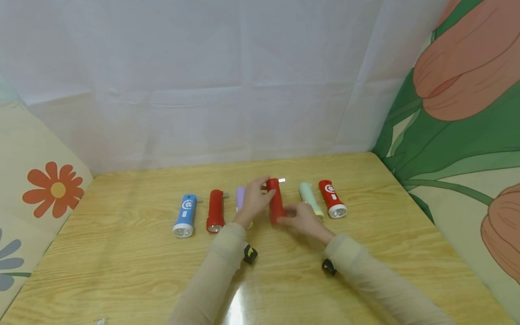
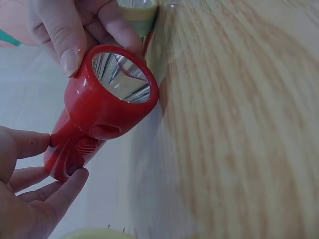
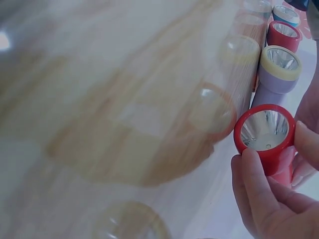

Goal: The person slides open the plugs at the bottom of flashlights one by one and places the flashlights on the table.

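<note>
Here, with fingers parted just its width, the left hand and right hand pinch a red flashlight, a mint flashlight beyond the right fingers.

Screened-off workspace, white sheet, floral panels

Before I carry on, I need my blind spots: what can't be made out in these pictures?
- Head view: the middle of the purple flashlight, behind the left hand.
- Head view: part of the mint green flashlight, behind the right hand.
- Right wrist view: the plug end of the held red flashlight, hidden by its head and the hands.
- Head view: the small thing, cut off by the bottom edge.
</note>
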A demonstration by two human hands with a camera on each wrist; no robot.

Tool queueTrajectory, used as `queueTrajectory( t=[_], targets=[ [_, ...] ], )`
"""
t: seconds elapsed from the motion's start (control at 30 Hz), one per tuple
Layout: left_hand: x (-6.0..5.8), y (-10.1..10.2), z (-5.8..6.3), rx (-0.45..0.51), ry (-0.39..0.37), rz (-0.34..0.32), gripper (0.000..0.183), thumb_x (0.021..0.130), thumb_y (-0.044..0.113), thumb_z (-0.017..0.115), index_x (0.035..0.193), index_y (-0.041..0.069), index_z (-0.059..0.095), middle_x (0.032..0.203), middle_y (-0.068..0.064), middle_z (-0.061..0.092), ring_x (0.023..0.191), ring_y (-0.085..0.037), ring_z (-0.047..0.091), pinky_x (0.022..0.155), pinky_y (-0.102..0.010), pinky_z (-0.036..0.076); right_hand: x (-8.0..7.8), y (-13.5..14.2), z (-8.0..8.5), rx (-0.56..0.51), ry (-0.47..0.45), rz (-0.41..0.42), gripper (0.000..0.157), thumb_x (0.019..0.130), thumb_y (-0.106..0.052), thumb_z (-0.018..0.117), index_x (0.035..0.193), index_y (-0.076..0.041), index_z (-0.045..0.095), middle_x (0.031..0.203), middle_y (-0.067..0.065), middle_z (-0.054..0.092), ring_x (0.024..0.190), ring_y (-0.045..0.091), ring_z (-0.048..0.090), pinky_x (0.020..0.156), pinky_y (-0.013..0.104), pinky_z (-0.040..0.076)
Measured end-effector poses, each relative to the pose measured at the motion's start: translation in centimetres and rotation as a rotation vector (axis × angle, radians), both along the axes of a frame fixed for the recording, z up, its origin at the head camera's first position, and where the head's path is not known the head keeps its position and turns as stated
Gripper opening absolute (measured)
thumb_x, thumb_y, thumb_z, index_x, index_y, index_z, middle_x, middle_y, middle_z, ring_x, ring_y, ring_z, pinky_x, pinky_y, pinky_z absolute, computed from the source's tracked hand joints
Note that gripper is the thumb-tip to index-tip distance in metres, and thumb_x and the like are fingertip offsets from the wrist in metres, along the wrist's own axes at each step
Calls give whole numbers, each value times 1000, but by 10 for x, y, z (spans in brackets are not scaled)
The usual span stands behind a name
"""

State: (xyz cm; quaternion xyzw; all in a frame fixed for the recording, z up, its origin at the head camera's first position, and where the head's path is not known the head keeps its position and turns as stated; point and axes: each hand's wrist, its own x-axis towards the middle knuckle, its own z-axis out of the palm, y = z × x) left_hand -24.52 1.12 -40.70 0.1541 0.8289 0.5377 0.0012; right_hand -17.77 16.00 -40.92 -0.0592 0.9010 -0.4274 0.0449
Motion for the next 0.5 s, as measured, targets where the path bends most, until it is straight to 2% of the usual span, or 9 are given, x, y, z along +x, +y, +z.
queueTrajectory(
  t=[0.27,0.5],
  targets=[
    [1,4,-3,-21,-51,7,50,85,1,61,132,-4,44,122,-23,55,99,-31,60,75,-30,54,-1,-2,0,-49,-42,-24,28,78,-15,73,102,-2,68,93,7,69,89,18,62,79,34,50],
    [-1,5,-7,-100,14,15,46,84,0,60,128,-7,47,121,-24,55,100,-33,59,78,-33,53,-2,-3,-1,-44,-56,-19,26,79,-17,72,101,-3,69,96,9,69,90,19,62,76,33,52]
  ],
)
